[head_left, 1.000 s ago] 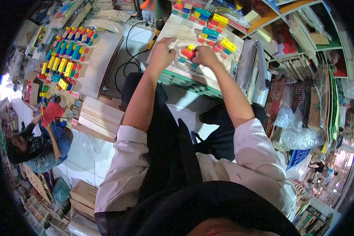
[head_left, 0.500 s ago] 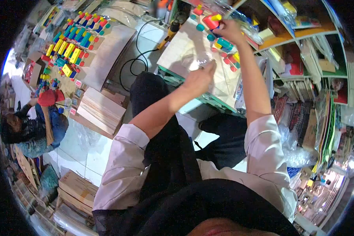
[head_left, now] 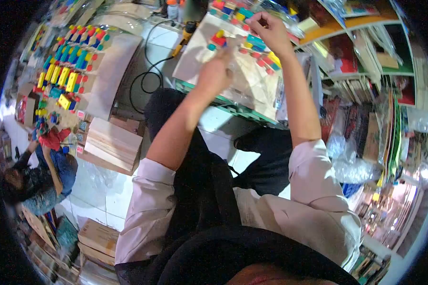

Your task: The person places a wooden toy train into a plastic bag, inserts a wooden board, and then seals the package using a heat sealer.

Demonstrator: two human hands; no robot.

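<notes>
Over tabletop (head_left: 195, 54), two-handed work.
Toward tabletop's far left, red-yellow toy (head_left: 218, 40) by left hand (head_left: 216, 76), fingers blurred; near tabletop's far edge, teal toy (head_left: 245, 13) beside right hand (head_left: 271, 34), fingers curled. Can't tell either grip.

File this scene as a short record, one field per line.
Left hand: blurred, fingers close to a red-and-yellow toy; grip unclear
Right hand: fingers curled, near a teal toy; grip unclear
Work surface: pale board
Left table: colourful toys in rows
Between tables: yellow-and-black tool, black cable
Other person: far left, beside a red item
</notes>
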